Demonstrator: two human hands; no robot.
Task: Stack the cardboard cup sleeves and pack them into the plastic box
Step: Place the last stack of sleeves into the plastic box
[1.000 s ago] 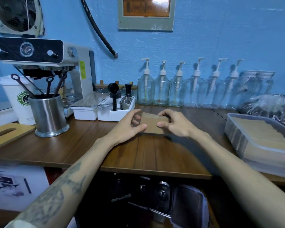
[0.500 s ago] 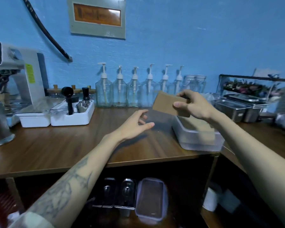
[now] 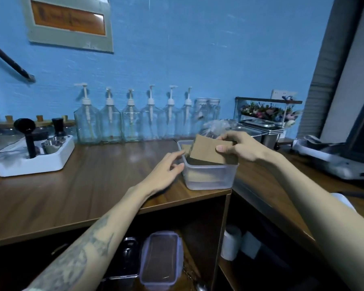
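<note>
Between the hands sits the plastic box (image 3: 208, 175) — the right hand (image 3: 243, 147) pinches a cardboard sleeve (image 3: 210, 151) tilted over it, the left hand (image 3: 166, 170), fingers relaxed, touching its near-left corner.

sleeves (image 3: 208, 151) brown | box (image 3: 208, 175) seemingly frosted clear | wall (image 3: 198, 59) blue

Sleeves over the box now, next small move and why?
Probably lower and lay them flat: the right hand pinches the sleeves tilted above the box, which already holds some. The left hand rests open against its wall, likely steadying it.
</note>
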